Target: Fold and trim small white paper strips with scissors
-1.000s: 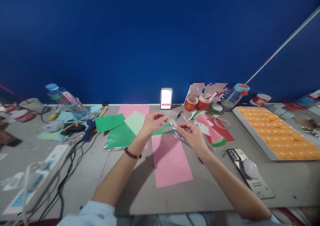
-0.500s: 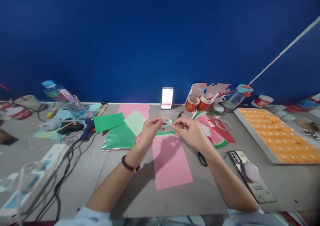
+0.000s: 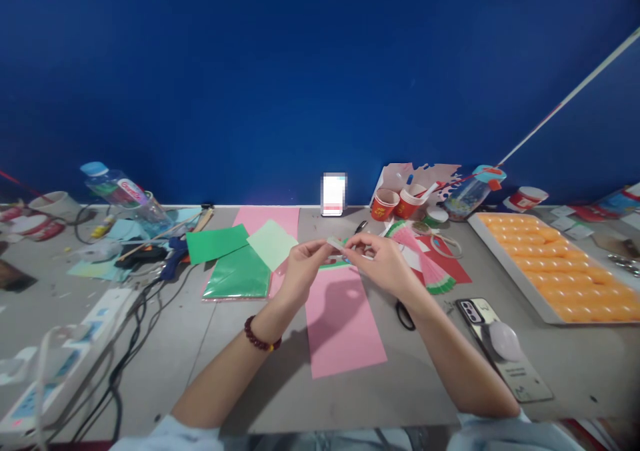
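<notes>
Over the middle of the table, my left hand (image 3: 301,269) pinches one end of a small pale strip (image 3: 335,243) between thumb and fingers. The fingertips of my right hand (image 3: 381,259) close on its other end. Whether the strip is paper or tape I cannot tell. Beneath both hands lies a pink sheet (image 3: 346,331) with a green strip (image 3: 334,266) across its far edge, partly hidden by my fingers. A pink, green-edged pleated paper fan (image 3: 431,268) lies to the right of my right hand, and black-handled scissors (image 3: 405,316) lie beside my right forearm.
Green sheets (image 3: 237,278) and a pale green square (image 3: 273,244) lie at the left. A lit phone (image 3: 333,194) stands against the blue wall. Red paper cups (image 3: 385,204), a tray of orange balls (image 3: 555,271), another phone (image 3: 500,351) and a power strip (image 3: 75,354) surround the work area.
My fingers have shifted slightly on the pale strip, which now slants down toward my right hand. Both hands stay over the pink sheet.
</notes>
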Tool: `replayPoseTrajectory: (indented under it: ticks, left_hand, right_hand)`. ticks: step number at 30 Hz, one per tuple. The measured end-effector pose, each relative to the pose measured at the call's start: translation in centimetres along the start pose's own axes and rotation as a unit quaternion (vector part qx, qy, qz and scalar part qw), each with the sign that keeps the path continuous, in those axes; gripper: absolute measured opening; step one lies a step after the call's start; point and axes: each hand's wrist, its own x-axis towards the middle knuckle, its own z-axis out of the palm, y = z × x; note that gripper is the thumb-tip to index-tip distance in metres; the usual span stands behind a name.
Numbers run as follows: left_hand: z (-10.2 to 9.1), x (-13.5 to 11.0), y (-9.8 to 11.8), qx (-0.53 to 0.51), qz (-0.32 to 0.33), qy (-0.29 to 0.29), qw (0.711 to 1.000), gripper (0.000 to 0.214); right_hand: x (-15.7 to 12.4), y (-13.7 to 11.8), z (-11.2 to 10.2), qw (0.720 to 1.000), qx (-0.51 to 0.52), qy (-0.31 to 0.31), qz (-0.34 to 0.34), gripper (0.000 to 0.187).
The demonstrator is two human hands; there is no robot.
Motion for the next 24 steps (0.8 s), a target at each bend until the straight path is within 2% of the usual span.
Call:
replayPoseTrajectory:
  ticks: [12,24]
  left_hand:
    - [0.19,-0.26,0.08,0.030,0.018,0.015,0.999,0.021]
    - [0.29,-0.51,0.49,0.051,0.017,0.005,0.999,0.018]
  right_hand:
    - [0.03,0.15,-0.30,1.000,-0.002,0.002,-0.015,0.014]
    - [-0.02,0.14,-0.47,1.000,-0.005,-0.016,-0.015,0.014]
